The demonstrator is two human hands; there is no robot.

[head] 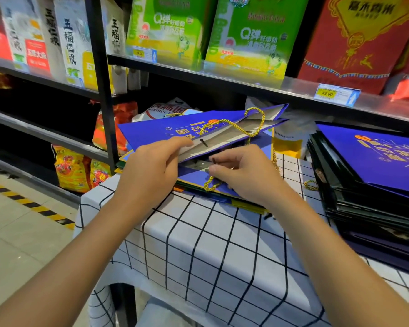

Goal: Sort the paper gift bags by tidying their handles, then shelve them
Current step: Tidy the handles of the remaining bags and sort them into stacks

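Observation:
A blue paper gift bag [161,131] with gold print lies flat on a small pile of bags on the checked tablecloth [198,237]. Its mouth is held apart, showing the grey inside. My left hand [151,168] grips the upper lip of the mouth, lifting it. My right hand [243,173] pinches the gold rope handle [210,184] at the lower lip, near its dark end knot. The other gold rope handle [255,119] loops over the far side of the mouth. A tall stack of flat blue and black bags [368,175] sits at the right.
Black metal shelves [198,72] run behind the table, with green and red rice boxes above and price tags on the edge. Bagged goods fill the lower shelves at left. Yellow-black tape [28,204] marks the tiled floor on the left.

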